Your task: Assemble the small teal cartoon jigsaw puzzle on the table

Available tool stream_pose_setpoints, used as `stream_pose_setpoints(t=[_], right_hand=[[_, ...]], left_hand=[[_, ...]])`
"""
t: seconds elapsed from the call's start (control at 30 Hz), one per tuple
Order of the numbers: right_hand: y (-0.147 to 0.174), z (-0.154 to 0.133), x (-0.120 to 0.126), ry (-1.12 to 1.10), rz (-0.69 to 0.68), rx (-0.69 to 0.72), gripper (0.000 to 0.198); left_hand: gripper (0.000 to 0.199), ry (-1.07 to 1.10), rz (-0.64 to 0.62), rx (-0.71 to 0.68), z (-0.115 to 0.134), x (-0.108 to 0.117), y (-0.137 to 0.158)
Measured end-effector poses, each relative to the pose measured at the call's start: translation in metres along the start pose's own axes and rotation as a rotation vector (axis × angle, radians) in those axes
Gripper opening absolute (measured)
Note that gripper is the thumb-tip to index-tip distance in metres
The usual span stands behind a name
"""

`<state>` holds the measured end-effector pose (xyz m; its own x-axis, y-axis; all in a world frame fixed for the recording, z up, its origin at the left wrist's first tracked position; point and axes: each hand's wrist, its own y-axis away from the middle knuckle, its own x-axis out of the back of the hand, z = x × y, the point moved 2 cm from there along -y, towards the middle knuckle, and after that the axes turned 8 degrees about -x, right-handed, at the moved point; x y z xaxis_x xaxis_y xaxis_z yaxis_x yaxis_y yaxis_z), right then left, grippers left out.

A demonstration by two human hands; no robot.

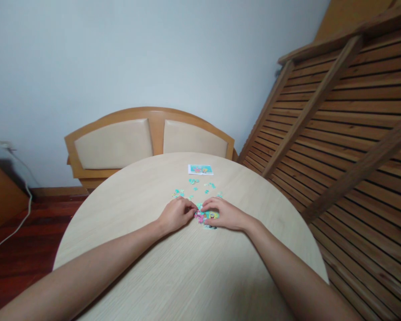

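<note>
My bare left forearm (pixel 100 272) slants up and inward from the lower left, my right forearm (pixel 287 263) from the lower right. My left hand (pixel 178 214) lies low, knuckles up, fingers curled, thumb and forefinger close together at the tips. My right hand (pixel 225 213) faces it, just beside, fingers arched leftward and the thumb spread apart below them. Both wrists are palm-down.

Two bare forearms (pixel 110 263), tapering wrists (pixel 159 227), bare slender fingers (pixel 210 204)
</note>
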<state>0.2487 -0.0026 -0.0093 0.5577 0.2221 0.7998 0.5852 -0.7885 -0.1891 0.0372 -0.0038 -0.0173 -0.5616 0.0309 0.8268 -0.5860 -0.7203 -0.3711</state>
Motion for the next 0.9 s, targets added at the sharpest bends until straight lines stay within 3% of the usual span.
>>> stream_pose_setpoints(t=[0.57,0.77,0.9], right_hand=[[0.000,-0.001,0.000,0.013,0.004,0.008,0.033],[0.000,-0.001,0.001,0.005,-0.001,0.009,0.034],[0.000,-0.003,0.001,0.005,-0.008,-0.005,0.034]], left_hand=[[0.016,-0.060,-0.041,-0.127,0.005,0.007,0.000],[0.017,-0.154,0.097,-0.030,-0.024,0.031,-0.003],[0.019,-0.194,0.102,0.009,-0.049,0.040,-0.002]])
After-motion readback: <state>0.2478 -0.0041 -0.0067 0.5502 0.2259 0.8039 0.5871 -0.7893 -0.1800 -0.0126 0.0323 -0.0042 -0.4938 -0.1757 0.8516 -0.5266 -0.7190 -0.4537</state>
